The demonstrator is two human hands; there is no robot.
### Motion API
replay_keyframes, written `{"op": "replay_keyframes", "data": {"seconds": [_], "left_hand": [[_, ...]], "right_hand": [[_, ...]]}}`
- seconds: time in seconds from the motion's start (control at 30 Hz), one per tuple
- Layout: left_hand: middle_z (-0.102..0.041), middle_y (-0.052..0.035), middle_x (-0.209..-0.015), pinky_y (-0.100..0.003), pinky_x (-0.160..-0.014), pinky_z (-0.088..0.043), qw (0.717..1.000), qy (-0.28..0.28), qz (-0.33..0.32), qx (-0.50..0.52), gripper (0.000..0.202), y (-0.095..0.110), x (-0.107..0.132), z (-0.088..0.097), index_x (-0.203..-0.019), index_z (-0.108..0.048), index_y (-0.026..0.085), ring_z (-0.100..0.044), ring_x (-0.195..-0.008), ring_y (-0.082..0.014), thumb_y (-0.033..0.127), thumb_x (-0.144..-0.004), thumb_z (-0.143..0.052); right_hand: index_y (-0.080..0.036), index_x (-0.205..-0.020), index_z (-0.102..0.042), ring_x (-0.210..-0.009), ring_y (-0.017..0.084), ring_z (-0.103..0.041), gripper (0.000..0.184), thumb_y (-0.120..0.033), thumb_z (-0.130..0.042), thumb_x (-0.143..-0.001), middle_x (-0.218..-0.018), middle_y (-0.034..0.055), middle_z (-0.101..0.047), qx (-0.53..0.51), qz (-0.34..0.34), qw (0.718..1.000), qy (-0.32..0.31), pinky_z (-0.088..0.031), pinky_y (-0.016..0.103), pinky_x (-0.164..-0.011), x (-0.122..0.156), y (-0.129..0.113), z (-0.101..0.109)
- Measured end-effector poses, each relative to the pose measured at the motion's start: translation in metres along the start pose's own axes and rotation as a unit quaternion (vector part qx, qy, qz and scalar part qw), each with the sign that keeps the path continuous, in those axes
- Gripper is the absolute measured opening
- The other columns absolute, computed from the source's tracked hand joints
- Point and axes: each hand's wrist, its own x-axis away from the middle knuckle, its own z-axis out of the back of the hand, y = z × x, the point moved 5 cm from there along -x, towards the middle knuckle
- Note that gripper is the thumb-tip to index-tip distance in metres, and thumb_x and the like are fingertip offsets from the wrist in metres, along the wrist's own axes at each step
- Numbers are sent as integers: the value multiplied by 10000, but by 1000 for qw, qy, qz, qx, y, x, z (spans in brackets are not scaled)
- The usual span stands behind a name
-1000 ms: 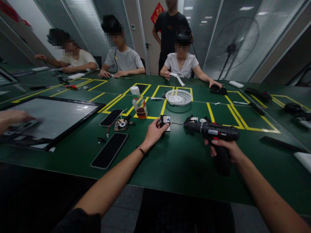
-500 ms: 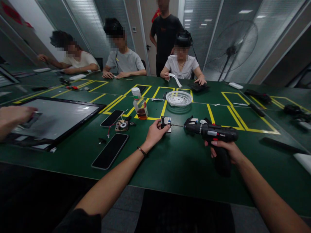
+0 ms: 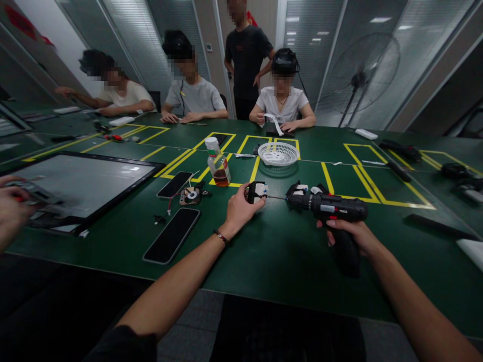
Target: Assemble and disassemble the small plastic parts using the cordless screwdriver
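Fingers (image 3: 252, 199) of the left hand (image 3: 240, 210) pinch a small black-and-white part (image 3: 257, 190) close above the green bench (image 3: 287, 251). Fingers (image 3: 332, 223) of the right hand (image 3: 352, 232) are clenched round the grip of a black cordless screwdriver (image 3: 327, 206). Its thin bit lies level and meets the part's right edge.

Left of the part lie a small wired assembly (image 3: 189, 194), one dark phone (image 3: 174, 184) and a second phone (image 3: 171, 234). Behind stand a bottle (image 3: 218, 163) of amber liquid and a white basket (image 3: 278, 153).

At far left, another person's hand (image 3: 11, 211), blurred, is at a large screen panel (image 3: 83, 183).

Yellow tape lines (image 3: 362, 183) mark the bench. Four people are at its far side, beside a pedestal fan (image 3: 358, 75). The bottle label is too small to read.
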Motion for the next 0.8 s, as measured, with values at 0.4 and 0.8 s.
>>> {"op": "replay_keyframes", "data": {"seconds": [0.4, 0.8], "left_hand": [[-714, -99, -1109, -368, -877, -523, 1000, -4, -4, -18, 698, -3, 4, -9, -1330, -523, 231, -681, -1005, -262, 558, -747, -721], [-714, -107, -1119, -362, -880, -535, 999, -20, 16, 36, 683, -6, 2, -11, -1309, -537, 219, -689, -999, -248, 547, -744, -734]], "right_hand": [[-110, -978, -688, -504, 177, -595, 246, -324, -650, -863, -663, 68, -683, 12, 0, 1000, -1, -508, 323, -510, -1, 2, 2], [-145, -1006, -655, -486, 147, -588, 238, -302, -689, -829, -844, 67, -689, -21, 11, 1000, 4, -534, 322, -479, -1, -2, -3]]}}
